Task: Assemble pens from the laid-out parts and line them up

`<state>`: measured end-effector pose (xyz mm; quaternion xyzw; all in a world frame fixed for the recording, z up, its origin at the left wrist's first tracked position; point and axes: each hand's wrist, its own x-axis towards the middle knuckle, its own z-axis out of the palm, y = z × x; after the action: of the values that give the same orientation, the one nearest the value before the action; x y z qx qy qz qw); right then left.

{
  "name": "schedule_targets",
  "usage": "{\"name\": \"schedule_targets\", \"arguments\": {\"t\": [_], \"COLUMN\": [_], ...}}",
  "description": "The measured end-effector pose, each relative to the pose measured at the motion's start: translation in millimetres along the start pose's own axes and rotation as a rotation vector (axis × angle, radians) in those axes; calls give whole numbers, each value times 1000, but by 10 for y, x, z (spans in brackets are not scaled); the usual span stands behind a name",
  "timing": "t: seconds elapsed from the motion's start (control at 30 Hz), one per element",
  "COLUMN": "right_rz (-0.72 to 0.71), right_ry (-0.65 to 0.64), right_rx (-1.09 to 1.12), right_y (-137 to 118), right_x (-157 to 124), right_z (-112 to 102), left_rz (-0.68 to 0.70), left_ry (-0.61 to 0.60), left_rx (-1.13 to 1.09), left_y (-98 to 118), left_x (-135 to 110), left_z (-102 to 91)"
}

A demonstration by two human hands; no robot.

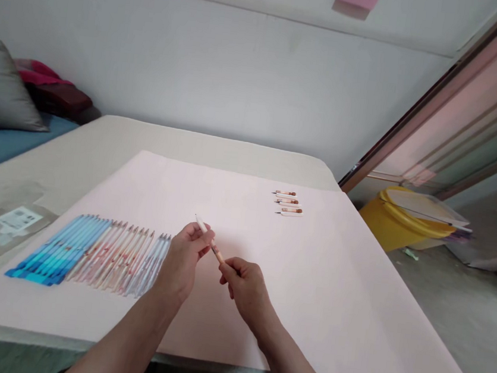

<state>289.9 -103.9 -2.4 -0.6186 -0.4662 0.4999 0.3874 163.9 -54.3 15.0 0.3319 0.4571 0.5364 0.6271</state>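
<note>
A slim pen [217, 253] with a white front part and an orange-patterned barrel is held slanted above the sheet. My left hand [183, 258] pinches it near its white end, which points up and left. Around the barrel's lower end the fingers of my right hand [247, 283] are closed. Beside my left forearm lies a row of pens: light blue pens [64, 242], pink and cream pens [110, 251], then grey-blue pens [150, 262], partly hidden by the hand. Farther back, three sets of short pen parts [289, 202], white and orange-brown with dark tips, lie stacked in parallel.
A pale pink sheet [329, 303] covers much of the table [115, 135]. Clear plastic packaging [6, 225] with a label lies at left. Beyond are a grey cushion [5, 93] and a wall [199, 67]. A yellow bucket [395, 221] stands on the floor at right.
</note>
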Motion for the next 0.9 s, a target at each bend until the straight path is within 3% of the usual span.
{"name": "schedule_targets", "arguments": {"t": [0.1, 0.27, 0.4, 0.7, 0.9], "right_rz": [12, 158, 268, 407, 419], "right_ry": [-27, -256, -393, -493, -502], "right_rx": [53, 490, 707, 971, 1005], "right_y": [-29, -47, 17, 102, 85], "right_x": [-15, -32, -17, -7, -39], "right_z": [12, -16, -38, -9, 13], "left_rz": [15, -14, -4, -41, -59], "left_ry": [36, 21, -7, -42, -57], "left_rx": [28, -4, -34, -91, -120], "left_y": [9, 40, 49, 35, 57], "left_x": [17, 40, 23, 17, 10], "left_z": [-2, -19, -21, -40, -36]}}
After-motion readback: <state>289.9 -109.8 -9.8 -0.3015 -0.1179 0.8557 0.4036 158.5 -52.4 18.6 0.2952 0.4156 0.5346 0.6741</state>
